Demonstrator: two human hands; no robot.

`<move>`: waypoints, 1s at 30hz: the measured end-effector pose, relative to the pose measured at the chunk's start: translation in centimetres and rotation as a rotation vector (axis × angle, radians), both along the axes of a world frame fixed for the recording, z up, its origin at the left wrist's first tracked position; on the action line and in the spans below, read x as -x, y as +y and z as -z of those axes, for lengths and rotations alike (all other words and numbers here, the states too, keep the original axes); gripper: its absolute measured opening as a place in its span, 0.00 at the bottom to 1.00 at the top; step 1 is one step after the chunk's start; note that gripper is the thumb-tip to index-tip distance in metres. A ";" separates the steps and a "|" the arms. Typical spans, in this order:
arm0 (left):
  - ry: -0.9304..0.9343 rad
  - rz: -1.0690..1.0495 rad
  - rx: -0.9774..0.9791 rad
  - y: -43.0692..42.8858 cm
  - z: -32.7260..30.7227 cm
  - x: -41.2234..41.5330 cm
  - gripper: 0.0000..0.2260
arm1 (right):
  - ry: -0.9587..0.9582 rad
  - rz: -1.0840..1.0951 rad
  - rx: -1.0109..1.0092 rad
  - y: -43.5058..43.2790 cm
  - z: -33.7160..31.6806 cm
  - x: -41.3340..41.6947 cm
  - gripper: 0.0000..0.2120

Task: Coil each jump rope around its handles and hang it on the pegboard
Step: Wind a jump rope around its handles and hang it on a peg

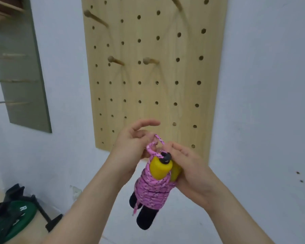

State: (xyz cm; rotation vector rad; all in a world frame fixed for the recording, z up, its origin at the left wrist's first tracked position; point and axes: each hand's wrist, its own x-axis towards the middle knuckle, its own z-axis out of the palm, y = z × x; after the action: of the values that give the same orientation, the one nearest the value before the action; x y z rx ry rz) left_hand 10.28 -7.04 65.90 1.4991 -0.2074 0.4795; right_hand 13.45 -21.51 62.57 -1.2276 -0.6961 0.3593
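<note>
A pink jump rope is wound tightly round its two yellow handles with black ends. I hold the bundle upright below the wooden pegboard. My left hand pinches a small loop of pink rope sticking up at the top of the bundle, with its index finger stretched out. My right hand grips the handles from the right side and also touches the loop. Two wooden pegs stick out of the board above my hands.
More pegs sit higher on the board. A grey wall panel with thin rods hangs at the left. Green weight plates on a black rack lie on the floor at the lower left. The wall to the right of the board is plain.
</note>
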 end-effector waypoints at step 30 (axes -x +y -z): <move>-0.158 -0.161 -0.285 2.3 -34.8 -15.3 0.04 | -0.469 0.861 0.216 4.1 -36.0 -14.6 0.10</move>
State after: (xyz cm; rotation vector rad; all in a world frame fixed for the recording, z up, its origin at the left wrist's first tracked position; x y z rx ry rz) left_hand 25.54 -4.69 100.75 1.7655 -0.2892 0.7226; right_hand 28.04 -17.40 98.60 -1.7146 -0.4606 -0.5983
